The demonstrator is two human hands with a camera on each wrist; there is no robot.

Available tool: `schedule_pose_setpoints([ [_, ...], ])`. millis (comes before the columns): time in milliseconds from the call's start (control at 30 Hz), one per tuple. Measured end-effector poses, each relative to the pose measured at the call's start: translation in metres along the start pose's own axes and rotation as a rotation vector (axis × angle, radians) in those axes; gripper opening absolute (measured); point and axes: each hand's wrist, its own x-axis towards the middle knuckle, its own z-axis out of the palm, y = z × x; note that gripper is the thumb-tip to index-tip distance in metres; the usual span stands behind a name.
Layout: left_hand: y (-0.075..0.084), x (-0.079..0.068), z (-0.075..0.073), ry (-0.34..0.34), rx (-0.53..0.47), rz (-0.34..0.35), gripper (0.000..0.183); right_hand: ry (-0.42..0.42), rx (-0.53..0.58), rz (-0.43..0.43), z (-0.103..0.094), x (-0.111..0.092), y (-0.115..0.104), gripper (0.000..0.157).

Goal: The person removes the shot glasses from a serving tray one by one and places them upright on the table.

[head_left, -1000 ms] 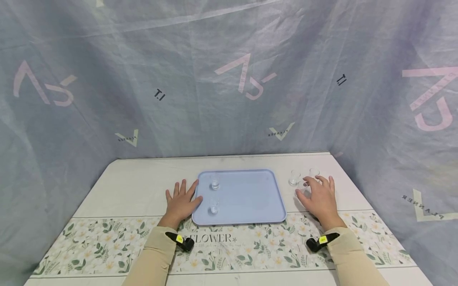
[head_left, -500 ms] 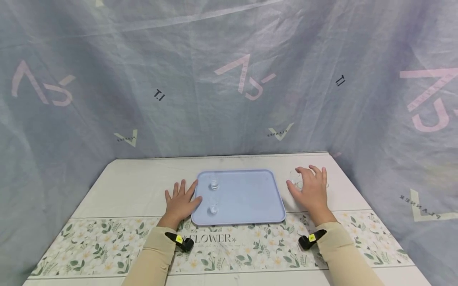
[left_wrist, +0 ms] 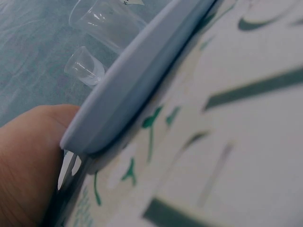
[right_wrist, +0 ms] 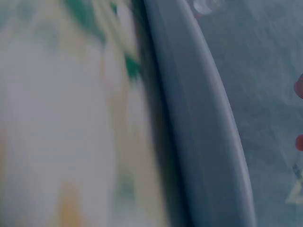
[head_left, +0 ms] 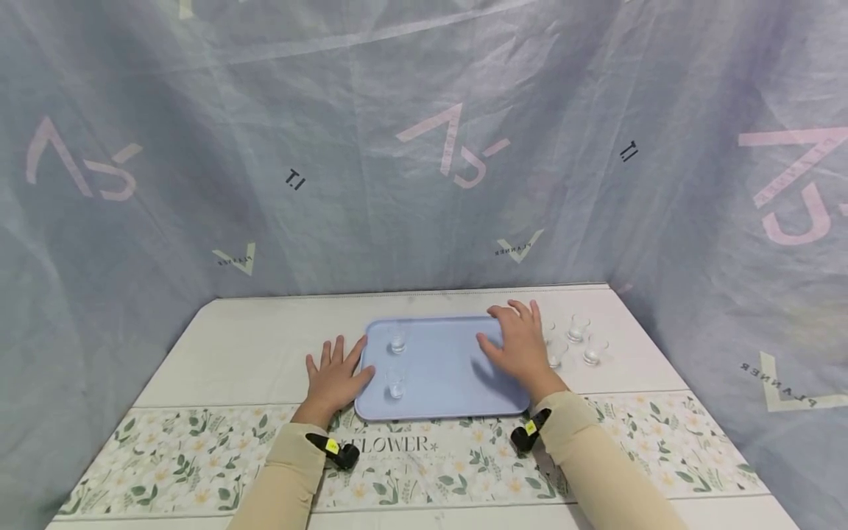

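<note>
Two small clear glasses stand upright one behind the other along the left side of the blue tray, which lies at lower centre of the head view. My left hand rests flat beside the tray's left edge, fingers straight and fanned, thumb and index reaching over the rim without closing on anything; I judge this steadies the tray against sliding. More glasses stand in a loose cluster at right of the frame, perhaps set there for easy reach of my right hand; my wrist and fingers partly hide the leftmost. That hand hovers over the tray's right part, back upward, forearm slanting in from lower right, thumb and fingers curved well apart, and I make out nothing between them. In the left wrist view the tray's rim slants up from lower left, both glasses show at upper left, and the base of my thumb lies at lower left. In the right wrist view the rim runs down the middle, and two of my fingertips barely enter at right, apart, with no glass visible between them.
</note>
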Motion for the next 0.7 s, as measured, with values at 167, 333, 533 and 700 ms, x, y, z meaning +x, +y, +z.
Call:
schedule_pose_setpoints([
  [167,0.003,-0.001,-0.001,-0.004,-0.004,-0.013,0.073,-0.088,0.012,-0.01,0.025,0.011,-0.017,0.051],
  [333,0.006,-0.003,-0.005,-0.01,-0.003,-0.017,0.073,-0.175,0.082,0.006,0.046,0.02,-0.038,0.053],
  [533,0.005,-0.004,-0.005,0.005,-0.013,-0.01,0.073,-0.313,0.182,0.084,0.066,0.029,-0.061,0.06],
  [700,0.005,-0.003,-0.004,0.009,-0.017,0.0,0.074,-0.358,0.227,0.104,0.077,0.033,-0.075,0.061],
])
